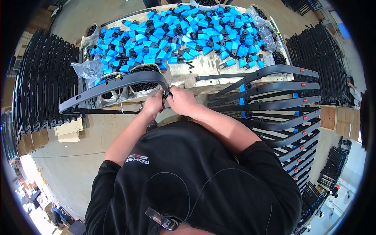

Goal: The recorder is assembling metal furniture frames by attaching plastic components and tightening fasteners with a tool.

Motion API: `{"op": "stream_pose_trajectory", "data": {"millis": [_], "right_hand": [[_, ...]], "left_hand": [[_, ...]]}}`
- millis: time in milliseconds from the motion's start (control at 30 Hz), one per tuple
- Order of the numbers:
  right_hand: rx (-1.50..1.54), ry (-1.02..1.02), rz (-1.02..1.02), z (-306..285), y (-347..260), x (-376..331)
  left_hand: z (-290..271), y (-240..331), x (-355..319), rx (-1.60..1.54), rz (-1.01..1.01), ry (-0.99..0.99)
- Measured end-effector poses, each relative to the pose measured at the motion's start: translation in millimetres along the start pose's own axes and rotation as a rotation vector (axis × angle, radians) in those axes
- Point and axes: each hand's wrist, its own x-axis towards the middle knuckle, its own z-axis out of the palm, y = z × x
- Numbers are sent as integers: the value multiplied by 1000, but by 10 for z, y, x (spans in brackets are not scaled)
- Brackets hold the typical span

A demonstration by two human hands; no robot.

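A long black curved metal frame stretches from the far left of the table's near edge to its bent end in front of my chest. My left hand is closed beside that end, its fingers curled at a small dark part I cannot make out. Pressed against the same end from the right, my right hand grips the frame, thumb on top. My hands nearly touch. Just beyond them, under the frame's arch, sits an open bag of small black parts.
Blue-and-black plastic pieces lie heaped over the wooden table. Similar black frames with red marks are stacked at my right. Racks of black bars stand at the left and right. A clear plastic bag lies at the table's left.
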Motion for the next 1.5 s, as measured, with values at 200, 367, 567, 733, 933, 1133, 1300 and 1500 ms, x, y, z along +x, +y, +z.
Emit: {"op": "stream_pose_trajectory", "data": {"millis": [200,367,567,733,933,1133,1300,1500], "right_hand": [[10,19,-12,20,37,-1],[14,-16,0,63,32,20],[-4,14,13,-10,1,-16],[4,-10,6,15,20,11],[15,10,-28,21,18,24],[305,95,21,175,276,-67],[1139,-65,532,315,633,-356],[1128,2,729,773,575,-656]], "left_hand": [[55,-1,-134,-299,358,-69],[30,-11,-48,-114,-13,-107],[12,-116,-76,-139,425,-156],[42,-30,-43,-76,89,-69],[112,-378,231,22,481,76],[-228,-58,-167,419,616,156],[-1577,50,-74,727,685,733],[-2538,-2,114,947,436,938]]}}
